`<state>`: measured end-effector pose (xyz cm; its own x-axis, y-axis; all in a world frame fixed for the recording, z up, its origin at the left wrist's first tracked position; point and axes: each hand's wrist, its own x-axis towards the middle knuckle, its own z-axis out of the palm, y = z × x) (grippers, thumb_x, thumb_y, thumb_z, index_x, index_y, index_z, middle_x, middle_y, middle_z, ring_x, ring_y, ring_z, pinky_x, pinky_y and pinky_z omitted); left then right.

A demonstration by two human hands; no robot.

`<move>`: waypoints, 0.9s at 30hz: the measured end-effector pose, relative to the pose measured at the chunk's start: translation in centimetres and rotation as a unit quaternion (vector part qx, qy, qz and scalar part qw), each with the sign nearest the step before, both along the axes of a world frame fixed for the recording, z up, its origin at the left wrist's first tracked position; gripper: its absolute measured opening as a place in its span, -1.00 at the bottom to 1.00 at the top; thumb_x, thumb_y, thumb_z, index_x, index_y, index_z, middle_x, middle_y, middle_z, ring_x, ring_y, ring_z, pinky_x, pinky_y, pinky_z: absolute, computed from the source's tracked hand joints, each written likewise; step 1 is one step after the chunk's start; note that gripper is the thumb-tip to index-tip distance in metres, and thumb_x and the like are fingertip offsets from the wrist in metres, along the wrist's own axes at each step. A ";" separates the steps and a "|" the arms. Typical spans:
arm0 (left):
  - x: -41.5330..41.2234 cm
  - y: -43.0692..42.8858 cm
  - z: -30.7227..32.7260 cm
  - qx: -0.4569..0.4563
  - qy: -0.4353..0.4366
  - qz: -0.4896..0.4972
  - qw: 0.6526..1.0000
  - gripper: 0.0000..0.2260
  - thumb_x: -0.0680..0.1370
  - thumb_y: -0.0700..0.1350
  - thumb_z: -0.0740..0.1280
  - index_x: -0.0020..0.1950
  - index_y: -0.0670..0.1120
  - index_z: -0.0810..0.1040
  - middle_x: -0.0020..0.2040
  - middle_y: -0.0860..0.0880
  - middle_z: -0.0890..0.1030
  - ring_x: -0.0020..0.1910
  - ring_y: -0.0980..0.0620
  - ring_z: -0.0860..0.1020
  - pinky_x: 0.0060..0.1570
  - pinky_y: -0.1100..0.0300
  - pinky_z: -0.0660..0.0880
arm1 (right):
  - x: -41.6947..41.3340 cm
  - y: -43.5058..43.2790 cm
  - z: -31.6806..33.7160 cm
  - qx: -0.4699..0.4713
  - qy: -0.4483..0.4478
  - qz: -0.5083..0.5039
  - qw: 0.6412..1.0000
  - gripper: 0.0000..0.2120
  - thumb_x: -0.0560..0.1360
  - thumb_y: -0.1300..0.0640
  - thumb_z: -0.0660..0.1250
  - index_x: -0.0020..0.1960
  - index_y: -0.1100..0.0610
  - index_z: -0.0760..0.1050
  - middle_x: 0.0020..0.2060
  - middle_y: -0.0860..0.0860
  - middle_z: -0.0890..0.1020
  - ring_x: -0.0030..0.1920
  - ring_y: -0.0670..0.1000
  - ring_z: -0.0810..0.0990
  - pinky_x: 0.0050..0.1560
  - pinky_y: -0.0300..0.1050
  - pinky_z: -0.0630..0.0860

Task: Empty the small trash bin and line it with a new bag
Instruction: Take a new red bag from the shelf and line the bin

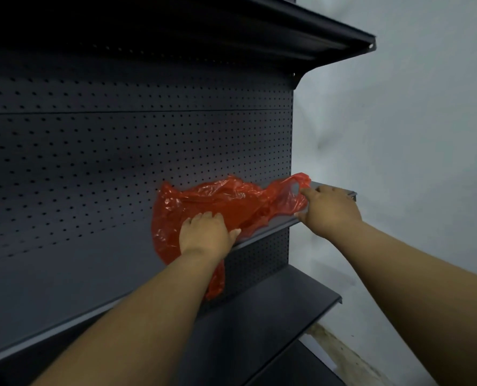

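A crumpled red plastic bag [226, 201] lies on a dark metal shelf [270, 228], with part of it hanging over the shelf's front edge. My left hand [206, 232] rests on the bag's lower middle, fingers pressed into the plastic. At the shelf's right end, my right hand [329, 210] touches the bag's handle loop with its fingertips, and the thumb sits under the shelf edge. The trash bin is not in view.
The shelving unit has a grey perforated back panel [120, 162], an upper shelf [329, 37] overhead and lower shelves [273, 307] below. A pale wall [412, 135] stands to the right, with a strip of floor [343, 355] at its base.
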<state>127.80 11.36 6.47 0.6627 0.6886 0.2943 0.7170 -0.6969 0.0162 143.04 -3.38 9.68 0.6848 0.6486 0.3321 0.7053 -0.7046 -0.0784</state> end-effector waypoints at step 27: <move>4.1 1.9 -2.1 0.047 0.010 -0.096 0.994 -0.74 0.51 -0.38 0.14 0.09 -0.15 0.49 0.02 -0.11 0.58 -0.04 -0.13 0.59 -0.19 0.06 0.47 | 1.8 -0.2 -1.6 -0.021 -0.010 -0.051 0.998 -0.42 0.54 -0.17 0.18 0.50 -0.01 0.19 0.38 0.10 0.42 0.39 0.18 0.34 0.39 0.11 0.28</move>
<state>131.87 13.25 4.36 0.7855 0.5191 0.3370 0.5703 -0.8186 -0.0684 144.82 -3.60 8.05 0.7417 0.5891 0.3207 0.6304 -0.7756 -0.0332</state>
